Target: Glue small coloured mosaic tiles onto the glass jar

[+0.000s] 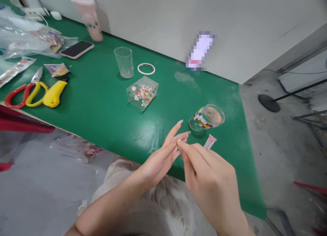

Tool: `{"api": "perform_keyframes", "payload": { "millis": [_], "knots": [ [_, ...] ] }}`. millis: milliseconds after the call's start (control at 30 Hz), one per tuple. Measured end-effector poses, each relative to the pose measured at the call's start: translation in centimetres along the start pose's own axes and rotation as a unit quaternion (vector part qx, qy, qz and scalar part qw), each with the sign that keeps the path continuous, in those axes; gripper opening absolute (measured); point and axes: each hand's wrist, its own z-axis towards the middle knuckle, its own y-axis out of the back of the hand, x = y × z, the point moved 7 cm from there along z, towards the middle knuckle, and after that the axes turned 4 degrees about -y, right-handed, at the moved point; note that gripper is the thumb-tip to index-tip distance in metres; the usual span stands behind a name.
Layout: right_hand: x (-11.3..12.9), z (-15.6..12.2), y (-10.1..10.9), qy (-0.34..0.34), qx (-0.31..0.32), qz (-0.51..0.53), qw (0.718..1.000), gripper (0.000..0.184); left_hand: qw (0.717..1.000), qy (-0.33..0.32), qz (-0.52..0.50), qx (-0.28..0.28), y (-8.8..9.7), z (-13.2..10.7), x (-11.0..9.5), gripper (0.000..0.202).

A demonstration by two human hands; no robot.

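Note:
Over the table's front edge, my left hand is turned partly palm up with its fingers stretched out and apart. The fingers of my right hand are pinched together and touch the left fingertips; whatever they hold, if anything, is too small to make out. Just beyond my hands stands a clear cup with a band of coloured mosaic tiles around it. A small pink and white tube lies beside my right hand, partly hidden by it. Farther left, a clear square box contains many small coloured pieces.
Behind the box are a clear plastic cup and a white ring. Red-handled scissors, a yellow-handled tool, a phone, a pink tumbler and plastic bags occupy the left. A wall borders the green table.

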Motion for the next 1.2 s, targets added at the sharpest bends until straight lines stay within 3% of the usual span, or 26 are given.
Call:
{"api": "perform_keyframes", "payload": {
  "millis": [300, 667, 867, 933, 1000, 1067, 1133, 1200],
  "knots": [
    [0.5, -0.4, -1.1, 0.015, -0.008, -0.035, 0.999, 0.022, 0.999, 0.032, -0.011, -0.005, -0.2, 0.2, 0.7, 0.054],
    [0.5, 0.2, -0.4, -0.002, -0.026, 0.042, 0.999, 0.015, 0.999, 0.025, -0.033, 0.017, -0.8, -0.3, -0.2, 0.058],
    [-1.5, -0.7, 0.1, -0.099, 0.039, 0.162, 0.981, 0.010, 0.999, 0.017, -0.009, 0.039, -0.8, -0.3, -0.6, 0.052],
    [-2.9, -1.4, -0.1, -0.153, 0.063, 0.187, 0.968, 0.008, 0.997, -0.027, 0.067, 0.003, 0.1, -0.2, -1.9, 0.040],
    [-4.3, -2.4, -0.8, -0.202, 0.104, 0.199, 0.953, 0.011, 0.972, -0.088, 0.205, -0.075, 1.6, -0.3, -4.0, 0.029],
    [-5.4, -3.5, -2.1, -0.236, 0.165, 0.214, 0.933, 0.017, 0.912, -0.112, 0.373, -0.126, 2.8, -0.5, -5.8, 0.035],
    [-6.3, -4.7, -3.5, -0.266, 0.216, 0.231, 0.911, 0.024, 0.838, -0.102, 0.523, -0.119, 3.4, -0.5, -6.7, 0.038],
    [-7.2, -5.8, -4.5, -0.295, 0.225, 0.239, 0.897, 0.020, 0.756, -0.115, 0.638, -0.094, 3.8, -0.4, -6.9, 0.037]
  ]
}}
